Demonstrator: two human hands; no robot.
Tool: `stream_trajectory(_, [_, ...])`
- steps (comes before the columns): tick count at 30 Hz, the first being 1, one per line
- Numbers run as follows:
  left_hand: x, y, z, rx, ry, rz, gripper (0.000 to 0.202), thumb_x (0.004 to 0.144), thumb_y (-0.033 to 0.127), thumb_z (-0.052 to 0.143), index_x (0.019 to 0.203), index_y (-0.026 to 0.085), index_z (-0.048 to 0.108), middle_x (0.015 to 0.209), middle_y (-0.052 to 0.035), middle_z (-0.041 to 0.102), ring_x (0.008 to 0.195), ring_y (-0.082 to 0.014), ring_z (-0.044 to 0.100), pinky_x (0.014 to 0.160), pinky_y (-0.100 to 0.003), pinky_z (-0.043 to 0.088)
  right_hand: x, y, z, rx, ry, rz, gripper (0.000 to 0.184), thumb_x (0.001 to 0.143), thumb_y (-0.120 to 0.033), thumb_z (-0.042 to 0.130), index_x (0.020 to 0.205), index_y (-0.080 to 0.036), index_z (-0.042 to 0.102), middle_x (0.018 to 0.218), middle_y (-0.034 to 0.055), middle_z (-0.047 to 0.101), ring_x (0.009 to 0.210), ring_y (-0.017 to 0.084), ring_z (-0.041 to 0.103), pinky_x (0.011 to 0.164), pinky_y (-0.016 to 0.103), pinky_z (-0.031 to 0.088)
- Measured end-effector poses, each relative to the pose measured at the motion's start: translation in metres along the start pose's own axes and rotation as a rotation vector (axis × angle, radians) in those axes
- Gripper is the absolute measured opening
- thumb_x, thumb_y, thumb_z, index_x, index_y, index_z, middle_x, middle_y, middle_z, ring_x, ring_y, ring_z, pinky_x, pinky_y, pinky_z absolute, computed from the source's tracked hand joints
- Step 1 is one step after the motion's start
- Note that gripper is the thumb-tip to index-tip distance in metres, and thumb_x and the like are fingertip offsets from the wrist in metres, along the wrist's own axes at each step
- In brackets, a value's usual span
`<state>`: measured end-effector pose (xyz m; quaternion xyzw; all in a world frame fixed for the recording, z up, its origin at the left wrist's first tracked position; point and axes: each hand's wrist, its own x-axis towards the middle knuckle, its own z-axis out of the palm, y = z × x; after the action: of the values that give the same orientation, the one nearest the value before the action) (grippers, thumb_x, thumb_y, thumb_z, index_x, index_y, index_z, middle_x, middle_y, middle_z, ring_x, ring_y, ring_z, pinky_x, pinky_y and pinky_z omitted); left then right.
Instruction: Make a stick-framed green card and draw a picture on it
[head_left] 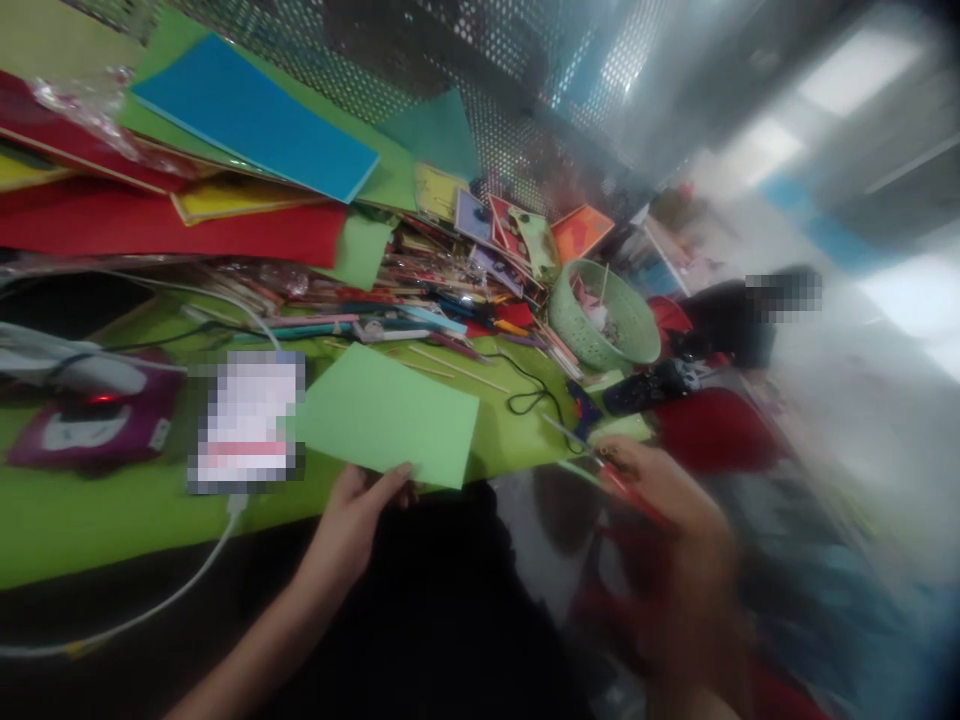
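A light green sheet of paper is pinched at its lower edge by my left hand, thumb on top and fingers underneath. The sheet lies flat above the green table, close to a phone on its left. Off to the right, my right hand is closed around red-handled scissors. Their slim metal tip points up and left, apart from the sheet. Motion blurs this hand, and part of the handles is hidden by the fingers.
A green basket stands at the back right, near a dark bottle-like object. Pencils and sticks crowd the back. Coloured sheets are stacked at upper left. A white cable runs off the front edge.
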<state>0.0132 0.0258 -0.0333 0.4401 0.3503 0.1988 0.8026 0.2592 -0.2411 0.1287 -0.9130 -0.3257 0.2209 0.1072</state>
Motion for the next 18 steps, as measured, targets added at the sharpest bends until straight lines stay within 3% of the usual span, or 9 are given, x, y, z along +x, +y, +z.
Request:
stream_trajectory(3, [0.000,-0.001,0.002,0.000,-0.001,-0.022,0.041,0.070,0.052,0.084,0.060,0.020,0.060,0.062,-0.0032,0.068,0.065,-0.0183,0.066,0.069,-0.031,0.050,-0.009,0.003,0.001,-0.003,-0.113,0.023,0.040,0.079,-0.035,0.076,0.118,-0.028,0.070,0.110,0.0031,0.083,0.103,0.028,0.078,0.091,0.036,0.058])
stream_trajectory(11, [-0.008,-0.006,0.013,0.002,-0.057,-0.058,0.042,0.073,0.052,0.081,0.058,0.020,0.058,0.066,-0.0042,0.069,0.069,-0.0195,0.067,0.073,-0.033,0.052,-0.003,0.011,0.018,0.124,0.015,-0.023,0.038,0.085,-0.029,0.064,0.123,-0.024,0.065,0.093,0.0048,0.082,0.083,0.024,0.079,0.077,0.034,0.061])
stream_trajectory(14, [-0.014,-0.005,0.015,-0.008,-0.122,-0.066,0.042,0.078,0.051,0.079,0.059,0.021,0.057,0.073,-0.0064,0.072,0.072,-0.0208,0.067,0.077,-0.035,0.054,0.000,0.005,0.024,0.106,0.006,-0.062,0.039,0.081,-0.033,0.072,0.119,-0.027,0.070,0.089,0.0042,0.081,0.079,0.027,0.078,0.074,0.038,0.063])
stream_trajectory(18, [-0.017,-0.002,0.016,0.026,-0.271,-0.087,0.038,0.083,0.052,0.076,0.065,0.022,0.060,0.086,-0.0086,0.078,0.084,-0.0234,0.071,0.087,-0.039,0.055,0.006,-0.003,0.025,0.066,0.007,-0.076,0.039,0.078,-0.035,0.077,0.116,-0.028,0.073,0.099,0.0050,0.082,0.088,0.027,0.079,0.080,0.037,0.063])
